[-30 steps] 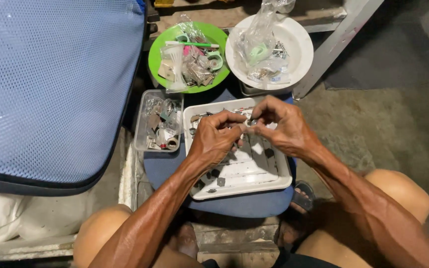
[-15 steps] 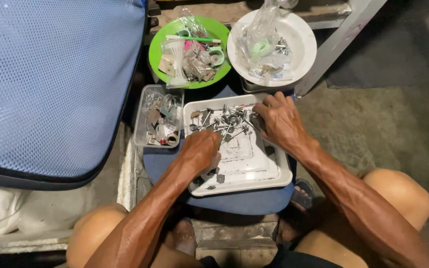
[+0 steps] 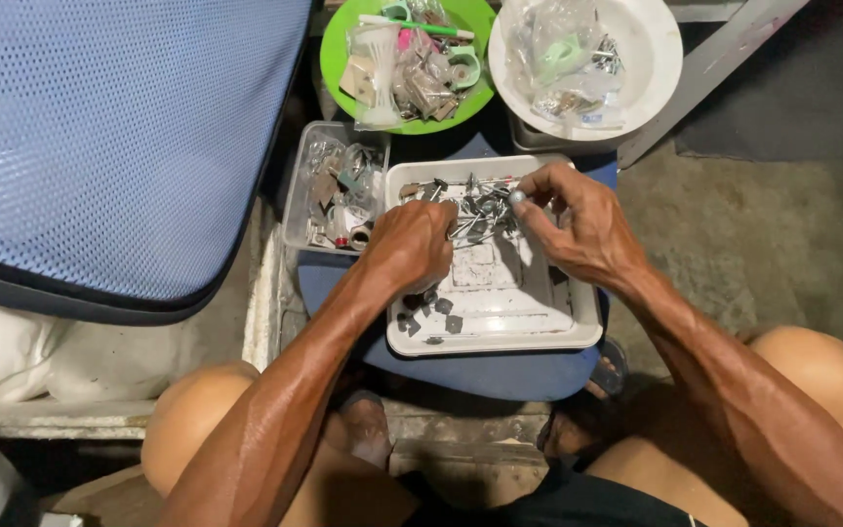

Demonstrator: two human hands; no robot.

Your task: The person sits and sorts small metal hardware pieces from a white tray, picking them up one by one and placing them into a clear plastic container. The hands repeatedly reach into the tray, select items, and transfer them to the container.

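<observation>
A white rectangular tray (image 3: 500, 337) sits on a blue stool seat, with a heap of screws and small metal parts (image 3: 475, 205) at its far end and a few square nuts (image 3: 436, 310) near its front left corner. My left hand (image 3: 412, 244) rests curled over the tray's left side, fingertips at the screw heap. My right hand (image 3: 578, 229) hovers over the tray's right side and pinches a small silvery piece (image 3: 516, 197) between thumb and forefinger. What the left fingers hold is hidden.
A green plate (image 3: 407, 59) of bagged parts and a white bowl (image 3: 656, 68) with plastic bags stand beyond the tray. A clear plastic box (image 3: 334, 195) of hardware lies left of it. A blue mesh chair back (image 3: 100, 137) fills the left. My bare knees frame the stool.
The view shifted so everything sits higher and further right. My hands parted from pinching together, dipped to the tray, and now my right hand has lifted a small piece; my left moved up to the heap.
</observation>
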